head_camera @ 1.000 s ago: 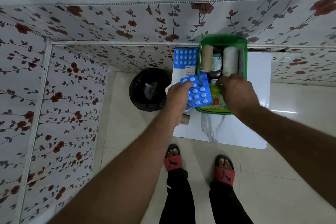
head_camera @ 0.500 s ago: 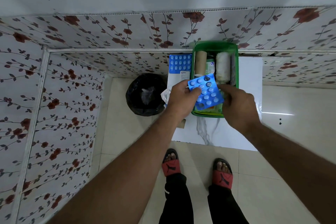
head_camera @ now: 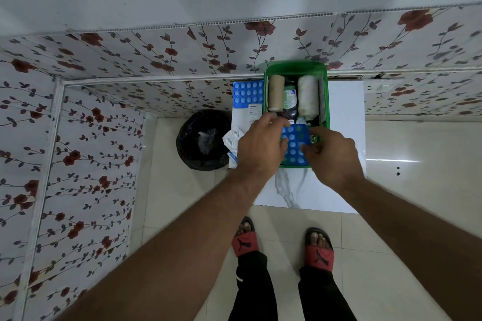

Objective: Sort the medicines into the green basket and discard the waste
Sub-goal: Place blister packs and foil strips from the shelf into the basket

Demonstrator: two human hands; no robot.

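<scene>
White marble-look table at frame centre: both hands, left hand and right hand, now pinch the bumpy blue blister pack, lowered flatter over the green basket.

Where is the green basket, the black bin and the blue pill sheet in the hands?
green basket (head_camera: 294, 68), head view, far rim.
black bin (head_camera: 193, 156), head view, near side of its bag.
blue pill sheet (head_camera: 294, 142), head view, its middle.

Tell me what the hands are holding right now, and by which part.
Both hands hold the blue blister pack over the green basket: left hand at its left edge, right hand at its right edge.
</scene>
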